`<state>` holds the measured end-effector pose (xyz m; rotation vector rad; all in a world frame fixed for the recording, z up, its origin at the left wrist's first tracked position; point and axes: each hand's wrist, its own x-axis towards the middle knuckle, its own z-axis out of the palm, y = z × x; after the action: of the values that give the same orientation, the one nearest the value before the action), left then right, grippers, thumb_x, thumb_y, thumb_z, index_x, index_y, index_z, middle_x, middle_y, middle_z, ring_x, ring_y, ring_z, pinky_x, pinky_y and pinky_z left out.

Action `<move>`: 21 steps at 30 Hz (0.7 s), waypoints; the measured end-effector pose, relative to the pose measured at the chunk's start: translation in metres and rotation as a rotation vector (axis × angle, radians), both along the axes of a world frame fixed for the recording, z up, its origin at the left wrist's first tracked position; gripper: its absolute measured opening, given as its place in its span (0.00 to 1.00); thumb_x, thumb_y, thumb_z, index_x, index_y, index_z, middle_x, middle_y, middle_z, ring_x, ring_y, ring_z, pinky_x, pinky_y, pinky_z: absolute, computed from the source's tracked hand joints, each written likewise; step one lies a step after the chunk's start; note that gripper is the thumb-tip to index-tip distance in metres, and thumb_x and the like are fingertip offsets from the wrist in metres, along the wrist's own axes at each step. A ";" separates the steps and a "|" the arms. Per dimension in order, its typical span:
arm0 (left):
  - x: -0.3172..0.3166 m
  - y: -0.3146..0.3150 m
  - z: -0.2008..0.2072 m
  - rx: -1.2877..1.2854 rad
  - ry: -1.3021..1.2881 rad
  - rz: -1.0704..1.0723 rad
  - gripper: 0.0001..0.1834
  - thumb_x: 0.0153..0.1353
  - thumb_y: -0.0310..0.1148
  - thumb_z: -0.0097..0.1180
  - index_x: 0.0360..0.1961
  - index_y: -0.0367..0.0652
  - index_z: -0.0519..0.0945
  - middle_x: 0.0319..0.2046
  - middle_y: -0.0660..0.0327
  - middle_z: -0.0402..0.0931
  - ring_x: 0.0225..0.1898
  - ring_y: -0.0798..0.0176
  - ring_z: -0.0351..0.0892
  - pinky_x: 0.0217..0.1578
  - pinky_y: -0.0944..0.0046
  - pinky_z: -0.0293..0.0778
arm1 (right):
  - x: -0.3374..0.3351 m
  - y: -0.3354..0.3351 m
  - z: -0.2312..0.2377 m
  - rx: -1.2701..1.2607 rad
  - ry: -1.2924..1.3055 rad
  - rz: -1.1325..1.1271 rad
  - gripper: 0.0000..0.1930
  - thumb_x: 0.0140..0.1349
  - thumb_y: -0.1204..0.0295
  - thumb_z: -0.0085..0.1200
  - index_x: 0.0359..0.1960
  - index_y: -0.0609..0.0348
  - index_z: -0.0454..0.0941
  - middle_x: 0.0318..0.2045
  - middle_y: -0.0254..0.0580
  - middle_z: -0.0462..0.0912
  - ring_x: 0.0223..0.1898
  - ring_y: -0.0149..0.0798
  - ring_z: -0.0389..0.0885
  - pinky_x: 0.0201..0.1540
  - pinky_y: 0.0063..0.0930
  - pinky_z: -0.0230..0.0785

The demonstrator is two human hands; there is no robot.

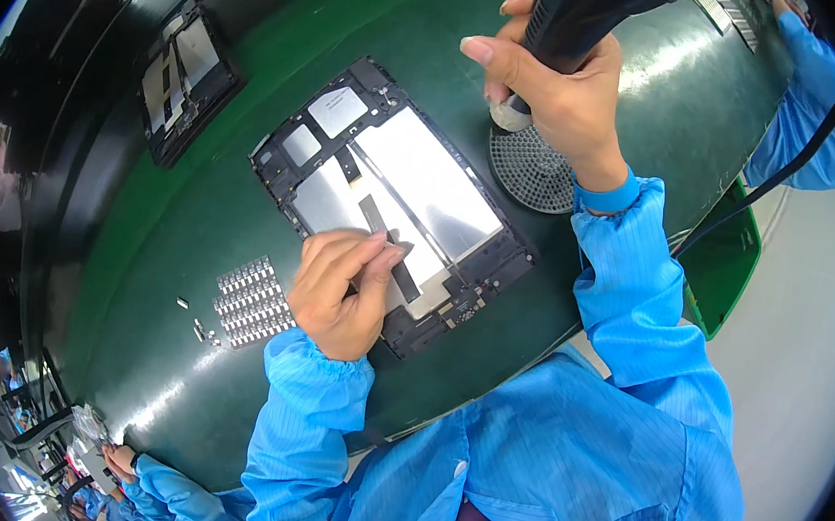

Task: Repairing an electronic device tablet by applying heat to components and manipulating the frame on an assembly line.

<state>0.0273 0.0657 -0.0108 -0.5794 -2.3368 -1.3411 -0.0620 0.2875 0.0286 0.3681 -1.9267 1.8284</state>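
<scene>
An opened tablet (430, 181) with a black frame and silver battery plates lies in front of me on the green table. My left hand (342, 288) is over its lower left part, thumb and fingers pinched together at a dark flat ribbon strip (376, 218). Whatever may be between those fingertips is too small to make out. Up at the right, my right hand (565, 89) is closed round a black corded hand tool (586, 21). The tool's lower end is partly hidden by my fingers, above a round grey studded dish (527, 166).
Left of my left hand lies a sheet of small metal parts (253, 300), with several loose pieces beside it. A second opened tablet (189, 78) is at the far left. A green bin (729, 260) stands beyond the table's right edge. Co-workers' blue sleeves (814, 108) show nearby.
</scene>
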 end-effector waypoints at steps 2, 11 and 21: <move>-0.001 -0.006 0.004 -0.013 0.025 -0.039 0.07 0.49 0.18 0.60 0.32 0.33 0.78 0.26 0.55 0.78 0.30 0.61 0.76 0.32 0.67 0.72 | 0.000 0.001 -0.001 -0.020 0.014 0.014 0.14 0.50 0.79 0.61 0.38 0.63 0.71 0.17 0.35 0.76 0.16 0.26 0.73 0.21 0.18 0.65; 0.007 -0.050 -0.003 0.359 -0.273 0.240 0.08 0.55 0.18 0.55 0.37 0.30 0.76 0.30 0.54 0.77 0.31 0.60 0.80 0.36 0.66 0.76 | 0.007 0.006 0.003 -0.056 0.044 -0.014 0.17 0.51 0.80 0.60 0.43 0.62 0.70 0.19 0.33 0.74 0.18 0.27 0.72 0.21 0.19 0.63; 0.010 -0.052 0.001 0.526 -0.586 0.189 0.06 0.55 0.22 0.58 0.35 0.33 0.78 0.28 0.59 0.78 0.25 0.70 0.77 0.26 0.76 0.70 | 0.012 0.006 0.007 -0.144 0.203 0.142 0.18 0.51 0.78 0.61 0.44 0.62 0.72 0.20 0.37 0.77 0.18 0.31 0.75 0.23 0.23 0.69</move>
<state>0.0374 0.0135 -0.0103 0.2211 -2.2008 -2.1300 -0.0503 0.2931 0.0356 0.6305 -1.6590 1.9242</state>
